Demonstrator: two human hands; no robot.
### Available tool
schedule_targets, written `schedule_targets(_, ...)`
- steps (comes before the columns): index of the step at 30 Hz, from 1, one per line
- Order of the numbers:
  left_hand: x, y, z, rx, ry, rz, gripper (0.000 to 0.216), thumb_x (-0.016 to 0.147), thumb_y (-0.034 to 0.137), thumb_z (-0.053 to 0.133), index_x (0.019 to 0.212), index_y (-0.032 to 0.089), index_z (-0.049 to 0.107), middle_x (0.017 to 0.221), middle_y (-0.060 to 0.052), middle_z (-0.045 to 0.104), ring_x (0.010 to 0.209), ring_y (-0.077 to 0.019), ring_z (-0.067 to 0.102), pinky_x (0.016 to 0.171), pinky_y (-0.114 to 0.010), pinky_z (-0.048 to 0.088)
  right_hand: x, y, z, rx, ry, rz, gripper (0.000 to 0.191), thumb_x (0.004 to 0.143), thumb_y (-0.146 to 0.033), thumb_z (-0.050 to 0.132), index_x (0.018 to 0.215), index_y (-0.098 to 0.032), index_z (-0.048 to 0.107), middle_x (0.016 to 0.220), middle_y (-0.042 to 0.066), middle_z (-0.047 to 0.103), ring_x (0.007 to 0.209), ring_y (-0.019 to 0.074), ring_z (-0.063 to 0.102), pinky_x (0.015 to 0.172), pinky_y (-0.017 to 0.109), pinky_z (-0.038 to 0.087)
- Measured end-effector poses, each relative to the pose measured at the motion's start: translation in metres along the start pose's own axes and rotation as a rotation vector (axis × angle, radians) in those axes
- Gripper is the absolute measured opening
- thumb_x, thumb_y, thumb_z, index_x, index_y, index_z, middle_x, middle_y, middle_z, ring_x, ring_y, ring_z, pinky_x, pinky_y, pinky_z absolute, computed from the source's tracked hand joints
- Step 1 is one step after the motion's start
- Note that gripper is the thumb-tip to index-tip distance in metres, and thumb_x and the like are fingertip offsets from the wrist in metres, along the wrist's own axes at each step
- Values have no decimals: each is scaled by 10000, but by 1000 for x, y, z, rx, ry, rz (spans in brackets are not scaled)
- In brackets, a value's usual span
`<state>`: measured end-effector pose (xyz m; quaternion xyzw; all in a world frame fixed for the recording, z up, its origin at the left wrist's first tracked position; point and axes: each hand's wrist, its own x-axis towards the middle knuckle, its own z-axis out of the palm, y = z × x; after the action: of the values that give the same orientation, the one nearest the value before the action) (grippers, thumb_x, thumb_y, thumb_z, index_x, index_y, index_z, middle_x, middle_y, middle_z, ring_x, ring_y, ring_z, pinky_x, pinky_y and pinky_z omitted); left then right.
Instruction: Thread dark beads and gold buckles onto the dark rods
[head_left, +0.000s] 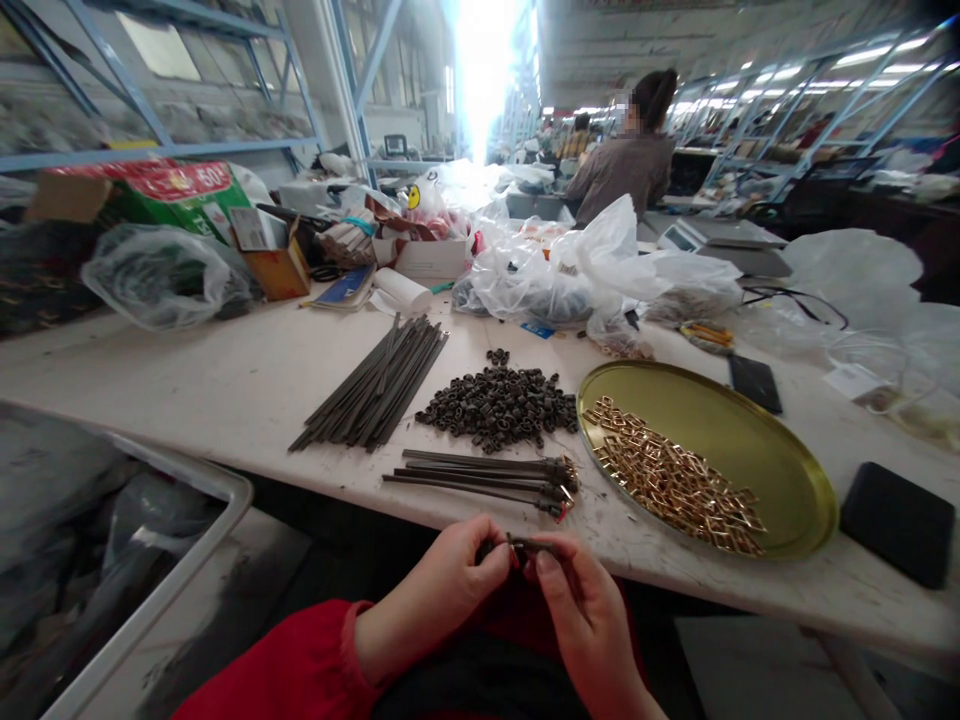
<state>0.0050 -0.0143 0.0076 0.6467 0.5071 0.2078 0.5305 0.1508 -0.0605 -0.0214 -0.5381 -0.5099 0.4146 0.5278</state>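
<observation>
My left hand (450,585) and my right hand (581,610) meet below the table's front edge, both pinching one small dark piece (519,547) with a reddish bit between the fingertips. Just beyond them on the white table (225,380) lie a few dark rods with fitted ends (487,478). Behind those sits a heap of small dark rings (499,403). A bundle of plain dark rods (379,385) lies to the left. A round gold tray (750,440) on the right holds several small gold square buckles (679,480).
Clear plastic bags (570,265), cardboard boxes (277,265) and a green and red box (169,195) crowd the table's back. Dark pads (896,520) lie right of the tray. A grey bin (112,560) stands lower left. Another person (634,160) sits beyond, facing away.
</observation>
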Motion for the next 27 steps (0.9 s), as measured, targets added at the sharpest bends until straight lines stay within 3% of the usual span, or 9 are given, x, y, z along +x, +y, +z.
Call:
schedule_targets(3, -2, 0, 0, -26, -14, -18, 174, 780, 295, 461, 682, 156, 498, 626, 38, 498, 598, -106, 418, 534, -198, 320, -1, -7, -6, 55, -105, -54, 176, 847, -321, 510, 952, -255, 635, 818, 12, 631, 755, 152, 571, 704, 253, 445)
schedule_targets(8, -9, 5, -1, -19, -46, -46, 176, 756, 302, 479, 687, 145, 522, 621, 32, 505, 589, -108, 418, 519, -199, 314, 8, -16, -12, 433, -339, 277, 167, 731, -352, 678, 870, -261, 665, 705, -33, 619, 658, 101, 552, 630, 189, 435)
schedule_targets(11, -13, 11, -2, -69, -50, -71, 179, 746, 308, 476, 674, 147, 511, 620, 25, 514, 587, -109, 423, 521, -200, 323, 11, -15, -18, 572, -440, 360, 241, 672, -350, 736, 885, -255, 675, 723, -30, 653, 692, 96, 571, 677, 189, 433)
schedule_targets(16, -14, 15, 0, -110, -90, -121, 191, 746, 321, 469, 685, 147, 523, 600, 24, 515, 559, -106, 418, 515, -204, 328, 12, -12, -23, 604, -468, 384, 224, 680, -371, 727, 830, -213, 679, 681, -16, 669, 661, 93, 578, 668, 195, 432)
schedule_targets(22, -13, 7, 4, -53, -96, -116, 176, 747, 289, 482, 700, 138, 559, 591, 34, 503, 550, -97, 390, 491, -195, 297, 18, -14, -25, 601, -511, 540, 222, 605, -288, 787, 715, -181, 626, 674, -22, 661, 641, 94, 573, 654, 203, 426)
schedule_targets(27, -7, -1, 8, 9, -105, -87, 183, 744, 303, 504, 728, 135, 574, 612, 36, 500, 568, -97, 385, 488, -192, 280, 22, -8, -24, 489, -510, 530, 263, 586, -302, 787, 661, -177, 569, 645, -43, 607, 604, 95, 521, 600, 205, 395)
